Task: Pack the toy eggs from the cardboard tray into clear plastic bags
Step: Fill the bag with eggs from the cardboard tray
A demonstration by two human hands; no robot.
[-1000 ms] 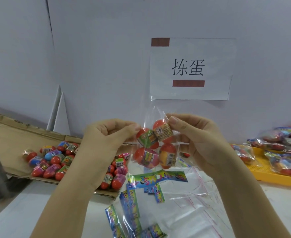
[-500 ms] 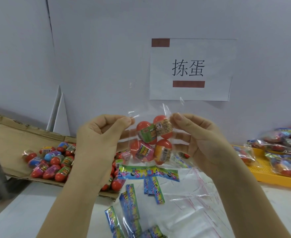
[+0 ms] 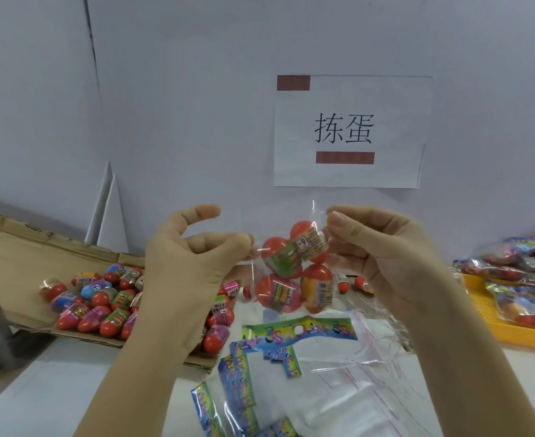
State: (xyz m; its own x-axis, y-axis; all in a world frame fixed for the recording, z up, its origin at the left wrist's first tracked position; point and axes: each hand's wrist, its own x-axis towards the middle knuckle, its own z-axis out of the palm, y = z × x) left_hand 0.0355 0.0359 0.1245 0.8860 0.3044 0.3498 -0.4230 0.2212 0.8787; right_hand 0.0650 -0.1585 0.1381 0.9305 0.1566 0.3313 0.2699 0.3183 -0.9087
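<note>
Head view: clear plastic bag [image 3: 316, 216] of red toy eggs [image 3: 280, 257], held aloft.
My left hand [image 3: 190, 266] pinches its side; my right hand [image 3: 383, 257] its top.

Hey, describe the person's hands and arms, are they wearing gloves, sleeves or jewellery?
Both are bare: the left hand and right hand show no gloves or rings, and the visible nails are short and plain. The left forearm and right forearm show no sleeve, watch or bracelet down to the picture's edge.
</note>
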